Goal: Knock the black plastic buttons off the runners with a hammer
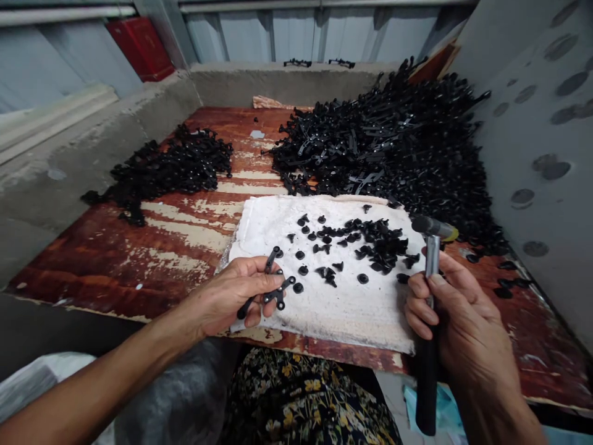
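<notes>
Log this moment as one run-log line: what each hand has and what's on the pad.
left hand: holding black plastic fitting | right hand: gripping hammer, head up | white cloth: loose black pieces

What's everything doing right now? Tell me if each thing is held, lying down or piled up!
Left hand, holding a piece.
Branched black plastic piece, gripped in the fingers.
Right hand, gripping the hammer.
Hammer, upright, head up.
White cloth, lying flat on the board.
Small black pieces, scattered on the cloth.
Black plastic heap, piled up.
Wooden board, paint worn.
</notes>
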Action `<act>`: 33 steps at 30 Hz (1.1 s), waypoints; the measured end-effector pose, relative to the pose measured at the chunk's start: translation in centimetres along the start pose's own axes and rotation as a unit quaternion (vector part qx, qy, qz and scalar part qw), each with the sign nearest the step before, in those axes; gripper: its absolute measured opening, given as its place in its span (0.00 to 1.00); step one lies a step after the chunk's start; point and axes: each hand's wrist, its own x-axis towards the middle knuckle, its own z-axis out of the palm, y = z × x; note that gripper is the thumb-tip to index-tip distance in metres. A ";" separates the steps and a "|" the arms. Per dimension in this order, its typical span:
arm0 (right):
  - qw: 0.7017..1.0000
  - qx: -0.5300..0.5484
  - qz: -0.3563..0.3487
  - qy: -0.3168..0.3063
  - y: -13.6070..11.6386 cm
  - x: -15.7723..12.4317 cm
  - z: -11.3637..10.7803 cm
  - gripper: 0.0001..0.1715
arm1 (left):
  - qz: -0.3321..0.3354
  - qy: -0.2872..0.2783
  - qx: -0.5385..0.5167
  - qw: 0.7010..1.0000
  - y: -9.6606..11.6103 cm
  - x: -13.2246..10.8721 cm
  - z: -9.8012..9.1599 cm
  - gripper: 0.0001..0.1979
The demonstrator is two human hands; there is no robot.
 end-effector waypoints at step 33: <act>0.999 0.021 -0.011 -0.022 0.2 0.2 -0.4 0.22 | 0.043 0.089 -0.008 0.995 -0.9 0.2 2.0 0.17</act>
